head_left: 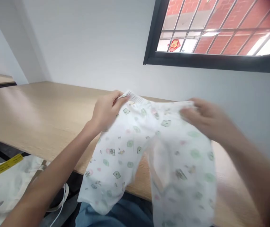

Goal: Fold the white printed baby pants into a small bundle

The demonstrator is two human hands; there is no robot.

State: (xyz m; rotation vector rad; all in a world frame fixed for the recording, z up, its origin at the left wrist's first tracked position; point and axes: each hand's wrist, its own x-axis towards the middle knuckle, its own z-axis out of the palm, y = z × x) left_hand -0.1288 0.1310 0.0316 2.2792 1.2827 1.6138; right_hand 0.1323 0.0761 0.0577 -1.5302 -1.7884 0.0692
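A pair of white pants (127, 138) with green, pink and grey cartoon prints hangs spread between my hands, its gathered waistband uppermost. My left hand (107, 108) pinches the left end of the waistband, thumb in front. At the other end, my right hand (203, 118) grips the waistband's right corner; it is blurred by motion. Both legs drop over the table's front edge toward my lap, the right one blurred too.
A long light-wood table (42, 116) runs along a white wall (89, 41). Above it on the right is a barred window (208, 31). At lower left lie a white bag (14, 179), a yellow strip (3, 167) and a thin white cable (62, 201).
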